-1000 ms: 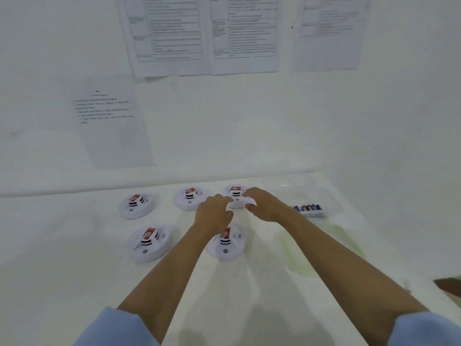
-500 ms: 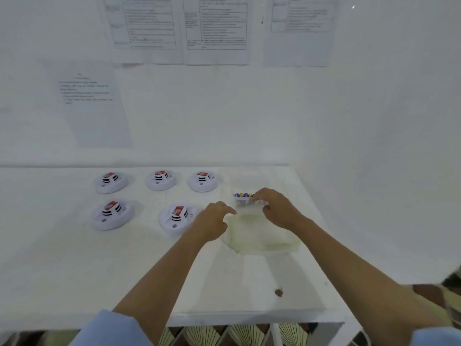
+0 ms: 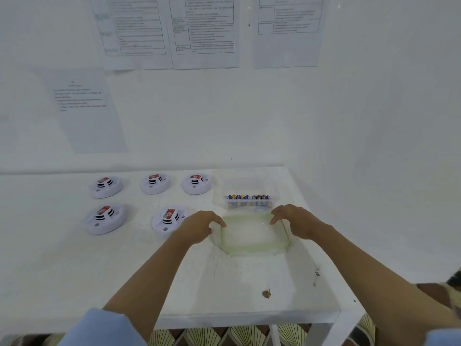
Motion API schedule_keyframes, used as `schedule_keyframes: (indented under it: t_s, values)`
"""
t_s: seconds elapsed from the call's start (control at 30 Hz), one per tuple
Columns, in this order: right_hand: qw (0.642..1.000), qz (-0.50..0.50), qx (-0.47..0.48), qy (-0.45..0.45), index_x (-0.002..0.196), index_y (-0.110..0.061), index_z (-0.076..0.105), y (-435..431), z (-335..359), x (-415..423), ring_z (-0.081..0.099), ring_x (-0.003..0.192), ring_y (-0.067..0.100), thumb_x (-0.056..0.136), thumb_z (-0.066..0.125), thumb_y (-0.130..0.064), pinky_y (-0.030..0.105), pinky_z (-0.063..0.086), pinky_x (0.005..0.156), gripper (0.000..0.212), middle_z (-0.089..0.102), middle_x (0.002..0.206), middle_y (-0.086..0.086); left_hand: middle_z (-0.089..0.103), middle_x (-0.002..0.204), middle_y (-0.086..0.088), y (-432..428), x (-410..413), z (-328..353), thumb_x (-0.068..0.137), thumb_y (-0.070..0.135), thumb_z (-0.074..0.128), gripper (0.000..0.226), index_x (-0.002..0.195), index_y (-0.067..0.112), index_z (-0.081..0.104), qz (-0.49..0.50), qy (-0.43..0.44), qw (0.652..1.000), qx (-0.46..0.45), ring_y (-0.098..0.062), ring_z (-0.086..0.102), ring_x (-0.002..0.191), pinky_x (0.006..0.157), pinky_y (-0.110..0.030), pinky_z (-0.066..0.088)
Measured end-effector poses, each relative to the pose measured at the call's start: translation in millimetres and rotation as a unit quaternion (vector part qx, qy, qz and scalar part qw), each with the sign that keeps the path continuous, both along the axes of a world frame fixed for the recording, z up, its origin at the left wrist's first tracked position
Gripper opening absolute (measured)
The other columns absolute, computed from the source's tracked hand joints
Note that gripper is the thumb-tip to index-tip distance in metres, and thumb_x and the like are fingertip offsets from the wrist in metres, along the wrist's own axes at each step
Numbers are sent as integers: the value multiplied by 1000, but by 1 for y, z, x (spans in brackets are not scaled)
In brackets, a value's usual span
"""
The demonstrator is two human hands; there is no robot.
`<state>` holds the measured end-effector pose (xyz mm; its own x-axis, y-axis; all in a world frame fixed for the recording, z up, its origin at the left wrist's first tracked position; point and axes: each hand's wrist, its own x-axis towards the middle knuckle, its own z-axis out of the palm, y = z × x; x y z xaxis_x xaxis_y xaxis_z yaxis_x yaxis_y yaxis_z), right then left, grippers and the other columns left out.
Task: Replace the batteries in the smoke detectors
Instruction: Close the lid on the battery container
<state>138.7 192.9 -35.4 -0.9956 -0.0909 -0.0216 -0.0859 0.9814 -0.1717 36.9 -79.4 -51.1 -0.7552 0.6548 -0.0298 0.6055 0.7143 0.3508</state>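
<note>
Several white round smoke detectors lie on the white table in two rows: three at the back (image 3: pixel 156 184) and two nearer me (image 3: pixel 106 219). Each has a red-labelled block on top. A row of blue and brown batteries (image 3: pixel 248 197) stands in a clear box (image 3: pixel 245 183) at the back right. In front of that box lies a shallow clear container with a green rim (image 3: pixel 254 248). My left hand (image 3: pixel 199 227) grips its left side and my right hand (image 3: pixel 296 222) grips its right side. The nearest detector (image 3: pixel 167 221) sits just left of my left hand.
The table's front edge (image 3: pixel 224 319) runs close to me, and its right edge meets the white wall. A brown mark (image 3: pixel 266 293) sits on the tabletop near the front. Printed sheets (image 3: pixel 204 31) hang on the back wall.
Both hands have left the detectors and swung right, spreading onto the two sides of the green-rimmed container. The view has pulled back and shifted right.
</note>
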Motion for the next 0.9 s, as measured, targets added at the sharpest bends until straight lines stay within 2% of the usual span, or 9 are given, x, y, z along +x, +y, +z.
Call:
schedule_keyframes:
  t_s: [0.2, 0.37, 0.5, 0.53, 0.6, 0.67, 0.73, 0.83, 0.9]
  values:
    - [999, 2, -28, -43, 123, -30, 56, 14, 2, -1, 33, 134, 12, 71, 31, 23, 25, 32, 103, 78, 34, 147, -10, 59, 123, 3, -3, -6, -1, 90, 4, 54, 32, 111, 24, 67, -5, -24, 999, 41, -14, 53, 115, 98, -32, 43]
    - [994, -3, -65, -85, 120, -30, 60, 28, 2, -9, 35, 133, 12, 83, 51, 9, 23, 29, 105, 55, 40, 144, -8, 62, 116, -1, -5, -10, -2, 84, 1, 63, 30, 108, 19, 69, -24, -48, 996, 78, -14, 56, 109, 94, -23, 43]
    - [990, -11, -103, -92, 117, -24, 62, 33, 0, -10, 41, 126, 12, 83, 53, 9, 21, 30, 102, 48, 47, 136, -3, 63, 109, 0, -6, -12, -2, 82, 5, 67, 27, 105, 19, 70, -21, -58, 994, 92, -8, 53, 96, 85, -17, 40]
    - [989, -12, -113, -97, 114, -25, 63, 35, -1, -11, 44, 122, 13, 83, 53, 8, 23, 33, 102, 47, 48, 134, -3, 63, 106, 2, -6, -12, -2, 82, 6, 68, 25, 103, 19, 71, -20, -58, 994, 94, -8, 52, 95, 85, -18, 40]
    - [985, -13, -133, -105, 100, -36, 64, 38, -4, -13, 50, 116, 19, 81, 54, 8, 34, 41, 102, 49, 53, 130, -2, 60, 99, 6, -6, -11, -1, 80, 7, 70, 23, 100, 19, 72, -18, -63, 993, 101, -9, 53, 95, 87, -21, 43]
    - [984, -12, -142, -106, 84, -48, 60, 39, -6, -15, 54, 111, 22, 77, 51, 10, 43, 45, 98, 59, 58, 122, -1, 58, 98, 6, -6, -10, -1, 78, 6, 71, 23, 98, 19, 72, -22, -64, 992, 109, -13, 55, 98, 91, -25, 44]
    - [984, -7, -142, -108, 79, -50, 58, 40, -6, -17, 54, 111, 23, 72, 41, 12, 45, 45, 98, 65, 58, 120, 0, 59, 99, 6, -6, -9, -1, 78, 7, 71, 22, 95, 22, 72, -27, -63, 991, 115, -14, 56, 99, 92, -26, 44]
    - [983, 1, -139, -118, 82, -44, 58, 39, -1, -16, 50, 115, 21, 68, 31, 16, 40, 43, 100, 68, 55, 120, -4, 60, 100, 8, -7, -7, 0, 80, 8, 70, 27, 86, 35, 66, -29, -72, 985, 153, -7, 55, 95, 88, -17, 42]
    - [983, 3, -136, -126, 93, -33, 62, 41, 1, -16, 46, 115, 17, 68, 29, 19, 33, 41, 102, 66, 54, 118, -5, 61, 101, 9, -6, -4, 2, 82, 8, 68, 31, 85, 38, 62, -35, -74, 979, 184, -2, 55, 94, 85, -8, 40]
